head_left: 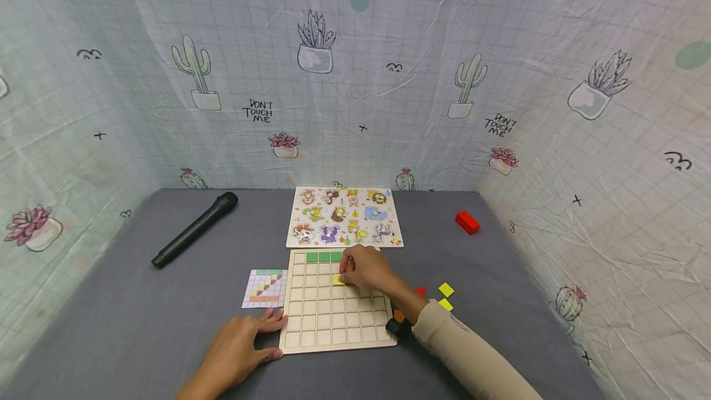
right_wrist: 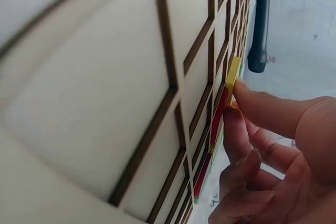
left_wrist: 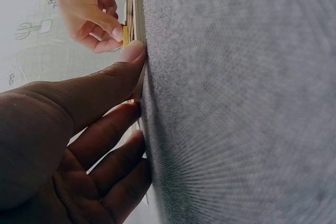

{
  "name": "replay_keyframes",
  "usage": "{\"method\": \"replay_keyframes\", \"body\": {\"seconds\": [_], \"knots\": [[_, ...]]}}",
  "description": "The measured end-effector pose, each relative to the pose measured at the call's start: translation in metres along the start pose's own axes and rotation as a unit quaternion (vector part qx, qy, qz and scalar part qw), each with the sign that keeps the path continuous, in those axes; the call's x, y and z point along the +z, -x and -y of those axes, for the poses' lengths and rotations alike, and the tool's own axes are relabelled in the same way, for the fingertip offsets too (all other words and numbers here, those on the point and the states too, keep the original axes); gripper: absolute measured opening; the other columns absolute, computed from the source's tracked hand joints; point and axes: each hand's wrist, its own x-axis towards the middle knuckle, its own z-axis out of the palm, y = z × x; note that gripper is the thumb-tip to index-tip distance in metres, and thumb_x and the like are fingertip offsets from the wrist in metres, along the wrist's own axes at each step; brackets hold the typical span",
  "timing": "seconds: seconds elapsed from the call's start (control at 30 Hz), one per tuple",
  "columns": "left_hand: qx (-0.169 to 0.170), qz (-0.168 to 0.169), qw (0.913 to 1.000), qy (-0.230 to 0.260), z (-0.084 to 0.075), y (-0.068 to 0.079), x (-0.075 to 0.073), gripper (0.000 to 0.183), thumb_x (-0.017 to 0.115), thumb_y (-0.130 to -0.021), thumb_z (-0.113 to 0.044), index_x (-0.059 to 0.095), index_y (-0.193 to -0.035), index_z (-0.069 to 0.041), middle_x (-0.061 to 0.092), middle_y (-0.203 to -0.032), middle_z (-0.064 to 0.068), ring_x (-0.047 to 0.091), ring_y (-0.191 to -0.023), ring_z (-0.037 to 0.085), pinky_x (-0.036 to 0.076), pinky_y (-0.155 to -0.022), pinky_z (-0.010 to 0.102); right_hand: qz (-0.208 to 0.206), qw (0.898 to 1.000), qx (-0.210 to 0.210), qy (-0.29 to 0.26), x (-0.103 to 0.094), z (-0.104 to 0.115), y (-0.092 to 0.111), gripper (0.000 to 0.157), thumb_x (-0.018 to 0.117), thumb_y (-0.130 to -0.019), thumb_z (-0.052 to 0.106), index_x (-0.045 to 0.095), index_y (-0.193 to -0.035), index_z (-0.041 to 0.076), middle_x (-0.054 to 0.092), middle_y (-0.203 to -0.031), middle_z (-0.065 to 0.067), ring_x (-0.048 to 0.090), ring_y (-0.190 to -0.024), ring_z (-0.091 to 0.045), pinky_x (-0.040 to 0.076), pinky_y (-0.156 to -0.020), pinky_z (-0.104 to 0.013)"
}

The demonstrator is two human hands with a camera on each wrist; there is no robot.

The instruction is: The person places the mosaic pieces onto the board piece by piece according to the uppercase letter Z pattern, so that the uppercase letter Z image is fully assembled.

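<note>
A pale wooden grid board (head_left: 311, 338) lies on the grey cloth, with a row of green tiles (head_left: 324, 257) set along its far side. My right hand (head_left: 366, 267) pinches a yellow square tile (right_wrist: 233, 74) between thumb and index finger, low over the board. Beside that tile in the right wrist view sit red tiles (right_wrist: 218, 116) in the grid. The left hand (head_left: 239, 341) touches the board's near left edge with thumb and extended fingers. Just left of the board is a small card (head_left: 255, 298) printed with a coloured grid pattern.
Loose yellow tiles (head_left: 446, 290), a red tile (head_left: 420, 292) and an orange tile (head_left: 398, 315) lie right of the board. An animal picture board (head_left: 344, 233) is behind it. A black microphone (head_left: 194, 230) lies left; a red block (head_left: 468, 223) lies at the back right.
</note>
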Motion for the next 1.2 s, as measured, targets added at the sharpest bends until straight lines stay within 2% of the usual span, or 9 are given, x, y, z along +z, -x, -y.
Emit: {"method": "replay_keyframes", "body": {"seconds": [0.37, 0.6, 0.9, 1.07, 1.2], "knots": [[-0.010, 0.008, 0.9999, 0.001, 0.0005, -0.0023, -0.0006, 0.058, 0.097, -0.068, -0.035, 0.081, -0.123, -0.028, 0.075, -0.135, -0.004, 0.074, -0.124, 0.029, 0.059, -0.089, 0.049, 0.022, 0.999, -0.006, 0.023, -0.0025, 0.0058, -0.0013, 0.016, 0.089, -0.088, 0.019, 0.075, -0.082, 0.025, 0.064, -0.071, 0.005, 0.058, -0.063, -0.014, 0.045, -0.060, -0.031], [-0.007, 0.009, 0.9999, -0.003, 0.0000, -0.0009, -0.0007, 0.057, 0.097, -0.068, -0.036, 0.081, -0.123, -0.029, 0.075, -0.135, -0.005, 0.074, -0.123, 0.028, 0.058, -0.090, 0.049, 0.000, 1.000, 0.005, 0.025, -0.0008, 0.0044, -0.0034, 0.013, 0.087, -0.090, 0.022, 0.075, -0.087, 0.024, 0.063, -0.068, 0.005, 0.058, -0.061, -0.015, 0.045, -0.059, -0.033], [-0.005, 0.003, 1.0000, 0.004, 0.0007, -0.0015, -0.0011, 0.056, 0.097, -0.068, -0.034, 0.082, -0.122, -0.029, 0.075, -0.134, -0.005, 0.074, -0.123, 0.031, 0.058, -0.092, 0.050, 0.013, 0.999, -0.026, 0.021, 0.0030, 0.0081, -0.0091, 0.011, 0.080, -0.095, 0.014, 0.074, -0.090, 0.020, 0.064, -0.068, 0.006, 0.058, -0.058, -0.014, 0.043, -0.053, -0.028], [-0.010, 0.011, 0.9999, 0.002, 0.0004, -0.0010, -0.0012, 0.057, 0.097, -0.067, -0.036, 0.082, -0.122, -0.030, 0.075, -0.134, -0.006, 0.074, -0.122, 0.031, 0.058, -0.091, 0.050, 0.020, 0.999, -0.022, 0.043, 0.0016, 0.0100, -0.0071, 0.013, 0.087, -0.090, 0.017, 0.075, -0.090, 0.020, 0.064, -0.071, 0.008, 0.058, -0.062, -0.011, 0.046, -0.059, -0.029], [-0.010, 0.013, 0.9999, 0.004, 0.0001, -0.0006, -0.0003, 0.057, 0.097, -0.067, -0.036, 0.082, -0.122, -0.030, 0.075, -0.134, -0.007, 0.074, -0.122, 0.030, 0.058, -0.090, 0.049, 0.017, 0.999, -0.026, 0.029, -0.0012, 0.0067, -0.0028, 0.017, 0.092, -0.084, 0.017, 0.078, -0.092, 0.020, 0.066, -0.074, 0.008, 0.059, -0.065, -0.010, 0.048, -0.063, -0.030]]}}
